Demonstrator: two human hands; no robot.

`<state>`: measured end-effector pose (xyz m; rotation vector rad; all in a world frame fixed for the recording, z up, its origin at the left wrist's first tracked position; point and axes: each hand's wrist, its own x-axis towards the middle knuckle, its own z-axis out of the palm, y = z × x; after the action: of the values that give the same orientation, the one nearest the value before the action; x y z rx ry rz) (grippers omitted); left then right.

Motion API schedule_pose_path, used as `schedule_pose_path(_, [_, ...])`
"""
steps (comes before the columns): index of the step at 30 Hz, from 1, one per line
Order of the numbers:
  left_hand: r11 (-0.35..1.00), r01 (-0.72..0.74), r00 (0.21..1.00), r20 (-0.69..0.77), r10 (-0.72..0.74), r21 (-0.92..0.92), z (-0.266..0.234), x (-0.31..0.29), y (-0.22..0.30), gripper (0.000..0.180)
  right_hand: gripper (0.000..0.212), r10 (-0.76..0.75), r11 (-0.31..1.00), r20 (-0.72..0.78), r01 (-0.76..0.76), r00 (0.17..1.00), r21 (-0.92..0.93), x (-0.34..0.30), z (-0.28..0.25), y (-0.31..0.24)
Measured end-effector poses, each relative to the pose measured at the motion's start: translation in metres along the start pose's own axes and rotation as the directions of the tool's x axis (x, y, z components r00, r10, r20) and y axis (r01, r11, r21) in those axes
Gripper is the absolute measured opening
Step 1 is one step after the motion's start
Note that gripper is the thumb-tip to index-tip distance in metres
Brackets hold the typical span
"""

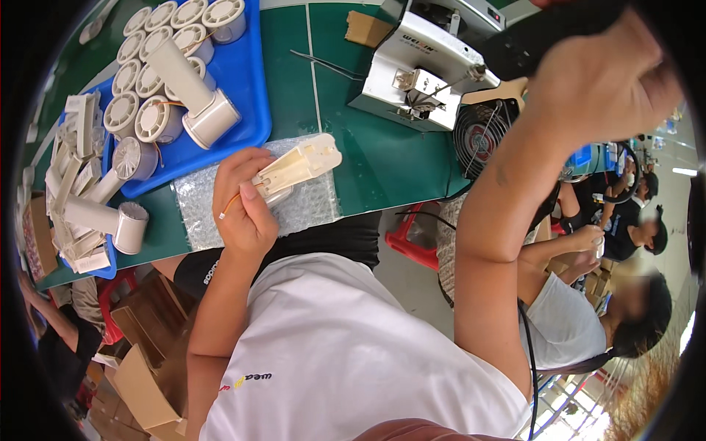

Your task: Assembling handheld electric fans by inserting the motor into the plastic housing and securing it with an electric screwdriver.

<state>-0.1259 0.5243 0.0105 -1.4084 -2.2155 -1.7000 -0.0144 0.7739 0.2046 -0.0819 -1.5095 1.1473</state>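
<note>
My left hand [246,202] is closed around a cream plastic fan housing [298,167], its open, hollow side facing up. A thin orange lead with a small white plug [226,210] hangs out beside my fingers. Bubble wrap [202,213] lies on the table under this hand. My right hand [607,81] is raised at the upper right, above the fan and beside a dark black object [548,40]. Its fingers look curled, but they are blurred near the picture's rim; what they hold is hidden.
A blue tray [254,95] holds several round cream fan heads [157,119]. Left of it, narrow cream shells [73,158] fill another blue tray. A silver machine [408,70], tweezers [327,65] and a black cooling fan [479,136] occupy the far side. A co-worker [570,316] sits at right.
</note>
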Motion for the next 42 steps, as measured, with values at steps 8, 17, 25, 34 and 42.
schedule_pose_path(8, [0.999, -0.033, 0.999, -0.011, 0.033, 0.013, 0.0, 0.0, -0.002, 0.02, 0.072, 0.069, 0.996, -0.02, -0.07, 0.997, -0.055, -0.019, 0.031, -0.025])
schedule_pose_path(17, [0.996, -0.067, 0.997, -0.052, 0.064, -0.066, -0.002, -0.001, -0.005, 0.017, 0.075, 0.146, 0.76, 0.29, -0.295, 0.946, 0.579, -0.051, 0.098, -0.013])
schedule_pose_path(25, [0.992, -0.044, 0.998, -0.048, 0.038, -0.12, -0.006, -0.001, -0.008, 0.017, 0.076, 0.136, 0.834, 0.312, -0.279, 0.94, 0.475, -0.053, 0.084, -0.01])
schedule_pose_path(34, [0.99, -0.059, 0.997, -0.055, 0.052, -0.13, -0.003, -0.001, -0.008, 0.017, 0.077, 0.087, 0.909, 0.328, -0.21, 0.941, 0.36, -0.058, 0.082, -0.016])
schedule_pose_path(42, [0.988, -0.04, 0.998, -0.053, 0.032, -0.152, -0.004, -0.001, -0.008, 0.017, 0.078, 0.032, 0.963, 0.346, -0.122, 0.938, 0.241, -0.059, 0.075, -0.024])
